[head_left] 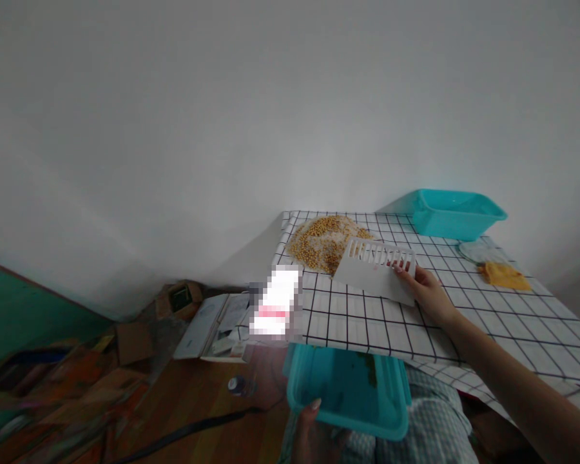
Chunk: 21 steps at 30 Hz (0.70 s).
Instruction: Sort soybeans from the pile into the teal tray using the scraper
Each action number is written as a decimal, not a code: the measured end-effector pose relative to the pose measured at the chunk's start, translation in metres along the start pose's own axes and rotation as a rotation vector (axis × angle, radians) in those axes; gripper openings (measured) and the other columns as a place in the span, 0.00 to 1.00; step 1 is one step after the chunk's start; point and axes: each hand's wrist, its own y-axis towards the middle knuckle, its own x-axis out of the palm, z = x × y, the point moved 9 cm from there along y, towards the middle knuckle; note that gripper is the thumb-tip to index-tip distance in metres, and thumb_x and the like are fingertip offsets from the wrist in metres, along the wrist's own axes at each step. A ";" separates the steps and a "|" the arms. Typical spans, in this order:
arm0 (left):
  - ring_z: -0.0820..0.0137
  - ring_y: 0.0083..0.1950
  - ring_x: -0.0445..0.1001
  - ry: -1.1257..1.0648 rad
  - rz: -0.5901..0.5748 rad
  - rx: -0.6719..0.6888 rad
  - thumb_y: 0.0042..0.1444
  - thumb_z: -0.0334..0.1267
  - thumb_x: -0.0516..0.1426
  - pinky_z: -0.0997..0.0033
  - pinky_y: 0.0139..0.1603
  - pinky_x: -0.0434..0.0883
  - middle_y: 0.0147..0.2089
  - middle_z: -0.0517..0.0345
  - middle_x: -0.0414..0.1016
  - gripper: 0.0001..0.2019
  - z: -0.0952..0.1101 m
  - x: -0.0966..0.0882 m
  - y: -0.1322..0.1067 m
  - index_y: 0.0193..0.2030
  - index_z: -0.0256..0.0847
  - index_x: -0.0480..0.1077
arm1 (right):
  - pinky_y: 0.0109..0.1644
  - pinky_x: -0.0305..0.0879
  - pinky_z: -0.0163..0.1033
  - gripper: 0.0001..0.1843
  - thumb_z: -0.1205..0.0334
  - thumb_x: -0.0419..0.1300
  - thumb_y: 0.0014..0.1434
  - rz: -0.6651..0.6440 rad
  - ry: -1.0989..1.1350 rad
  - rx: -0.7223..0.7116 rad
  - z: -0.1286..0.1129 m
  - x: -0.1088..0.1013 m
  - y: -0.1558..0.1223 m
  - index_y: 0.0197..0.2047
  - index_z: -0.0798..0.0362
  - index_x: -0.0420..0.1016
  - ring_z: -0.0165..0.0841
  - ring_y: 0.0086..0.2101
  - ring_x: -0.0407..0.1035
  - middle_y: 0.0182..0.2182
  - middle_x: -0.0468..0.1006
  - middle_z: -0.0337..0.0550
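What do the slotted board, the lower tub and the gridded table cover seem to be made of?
Slotted board: probably stiff matte plastic, as its white face is even and its slots regular.
Lower tub: likely smooth plastic; uniform turquoise, rounded corners and a molded-looking rim suggest it.
Table cover: seemingly a thin sheet, hanging over the edge; fabric or vinyl, I can't tell.

Most likely a room in a home: a cloth-covered table (341, 316), white with black grid lines, stands against a plain white wall (251, 116), a rectangular turquoise plastic tub (449, 223) near the table's far right corner; past its left edge, brown cardboard boxes (134, 343) clutter a brown wood-look floor (188, 393).
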 end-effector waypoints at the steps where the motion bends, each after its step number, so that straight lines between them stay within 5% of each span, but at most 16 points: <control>1: 0.55 0.44 0.76 0.003 0.003 0.007 0.49 0.39 0.57 0.54 0.42 0.72 0.40 0.50 0.80 0.08 0.001 0.001 -0.001 0.37 0.42 0.72 | 0.43 0.67 0.42 0.19 0.47 0.58 0.56 0.007 0.007 0.001 0.000 -0.001 0.000 0.46 0.48 0.75 0.41 0.42 0.72 0.43 0.78 0.43; 11: 0.54 0.44 0.76 0.020 0.045 -0.015 0.53 0.39 0.52 0.54 0.38 0.73 0.41 0.47 0.80 0.23 0.000 -0.001 -0.001 0.57 0.42 0.58 | 0.38 0.67 0.41 0.18 0.48 0.59 0.55 0.121 0.029 -0.010 0.006 -0.015 0.005 0.45 0.49 0.75 0.40 0.39 0.72 0.40 0.79 0.43; 21: 0.56 0.45 0.76 0.024 -0.008 -0.005 0.52 0.39 0.55 0.52 0.44 0.72 0.41 0.49 0.80 0.10 0.000 0.001 0.000 0.40 0.41 0.70 | 0.40 0.67 0.41 0.19 0.47 0.59 0.55 0.071 0.074 -0.004 -0.003 -0.006 0.000 0.46 0.47 0.74 0.40 0.40 0.71 0.41 0.78 0.42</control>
